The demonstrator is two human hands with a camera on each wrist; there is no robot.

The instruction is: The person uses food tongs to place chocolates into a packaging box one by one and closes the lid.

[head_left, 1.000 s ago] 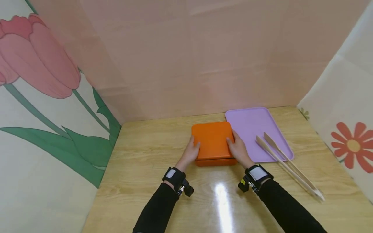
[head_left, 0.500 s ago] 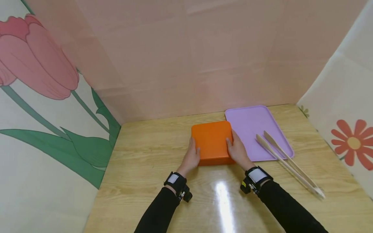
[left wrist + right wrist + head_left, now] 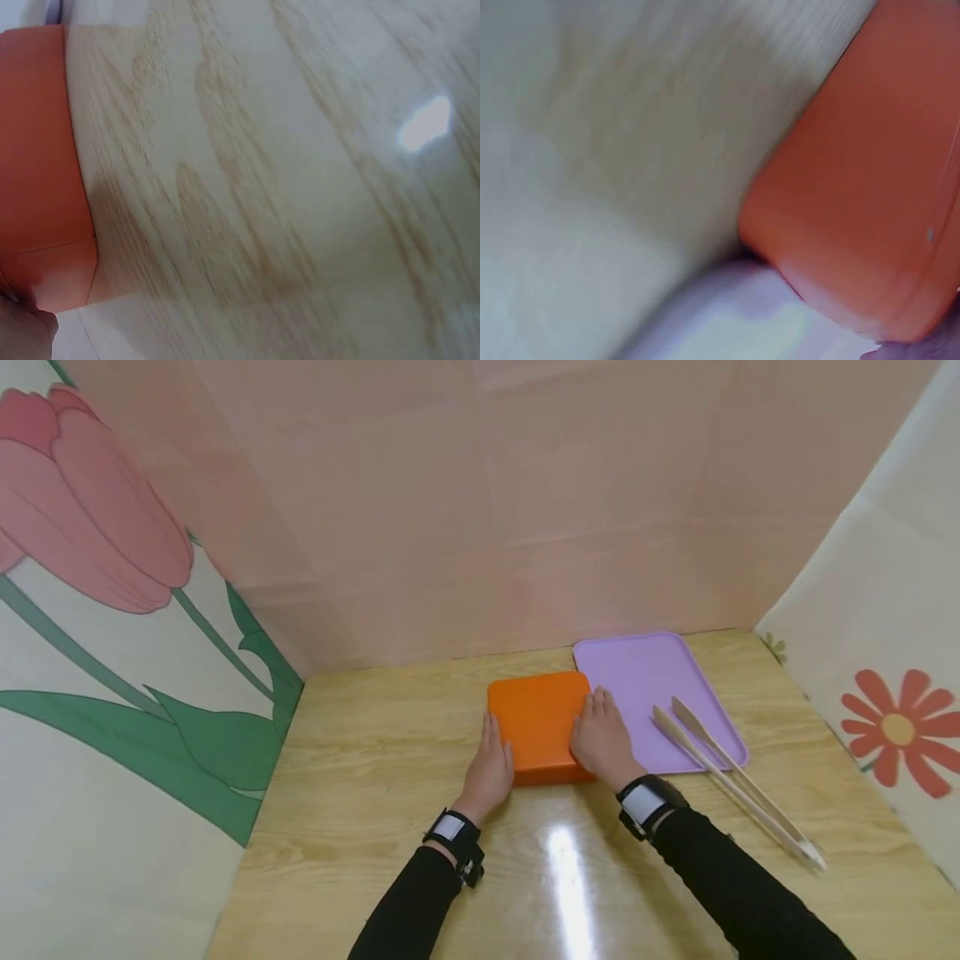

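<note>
An orange lidded box (image 3: 536,718) sits on the wooden table beside the purple tray. My left hand (image 3: 487,772) lies along its left side, fingers straight and thumb at the near left corner. In the left wrist view, the thumb (image 3: 34,330) touches the box's side (image 3: 45,165) at the lower left. My right hand (image 3: 602,743) presses on the right edge of the top with straight fingers together. The right wrist view has the box's orange side (image 3: 855,180) close up, with a thin seam along it; most of that hand is out of that view.
A purple tray (image 3: 630,685) lies right of the box, near the back wall. Pale tongs (image 3: 742,793) rest with their tips on the tray and their joined end on the table (image 3: 360,760). Printed cloth walls stand left and right.
The dark seam at the box's near edge, seen a second ago, no longer shows from above. My right hand has turned from gripping the side to lying flat over the right edge.
</note>
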